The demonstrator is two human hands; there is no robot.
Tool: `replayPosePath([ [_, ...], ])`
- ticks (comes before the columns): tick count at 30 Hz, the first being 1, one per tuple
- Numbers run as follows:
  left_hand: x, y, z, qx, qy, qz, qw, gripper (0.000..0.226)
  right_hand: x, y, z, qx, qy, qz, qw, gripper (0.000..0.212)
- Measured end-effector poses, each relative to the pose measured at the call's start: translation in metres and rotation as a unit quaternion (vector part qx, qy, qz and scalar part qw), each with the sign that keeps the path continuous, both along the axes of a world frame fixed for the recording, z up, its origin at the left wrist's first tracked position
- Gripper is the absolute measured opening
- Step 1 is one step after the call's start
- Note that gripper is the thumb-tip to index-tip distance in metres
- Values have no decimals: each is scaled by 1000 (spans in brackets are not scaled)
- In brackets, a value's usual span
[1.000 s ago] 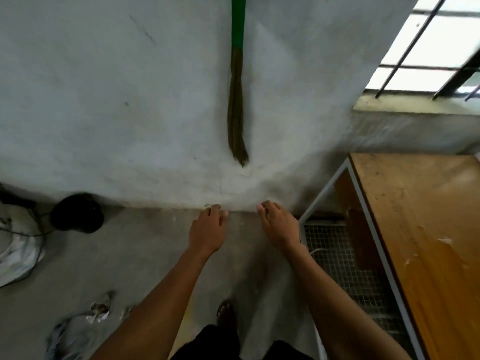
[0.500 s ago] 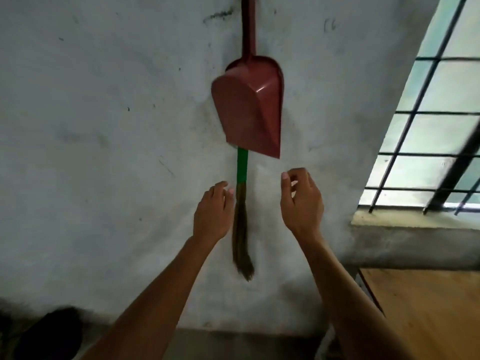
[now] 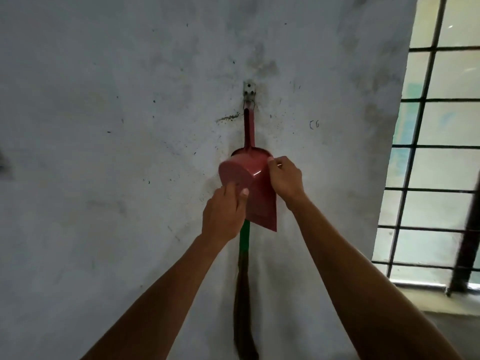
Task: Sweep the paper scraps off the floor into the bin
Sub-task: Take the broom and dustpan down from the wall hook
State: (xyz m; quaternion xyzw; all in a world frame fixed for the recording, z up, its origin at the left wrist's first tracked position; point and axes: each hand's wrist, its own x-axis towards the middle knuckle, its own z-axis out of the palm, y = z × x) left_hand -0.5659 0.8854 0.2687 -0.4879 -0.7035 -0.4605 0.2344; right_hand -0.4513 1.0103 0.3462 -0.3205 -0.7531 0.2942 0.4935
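The red dustpan (image 3: 255, 188) hangs by its handle from the wall hook (image 3: 249, 90), with the broom (image 3: 242, 268) hanging behind it. Half a second ago both hands hovered below it; now the left hand (image 3: 223, 216) pinches its lower left rim and the right hand (image 3: 285, 178) grips its right edge. Judged from this, lifting the tools off comes next; no scraps or bin are in view.

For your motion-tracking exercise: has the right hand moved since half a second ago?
Yes. The right hand rose along the wall from beside the dustpan's lower tip to its upper rim.
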Motion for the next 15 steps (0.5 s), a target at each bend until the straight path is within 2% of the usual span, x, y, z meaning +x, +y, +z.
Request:
replayPosePath([
  [3,0,-3,10,11,5,3,1000,56,-1,5,13,12,18,20,1000,30],
  [10,-1,-20,54,45,47,20,998,51,13,18,52,-14,141,66,988,28],
  [15,-11,-27,96,124,102,68,985,46,29,17,66,13,182,123,975,30],
])
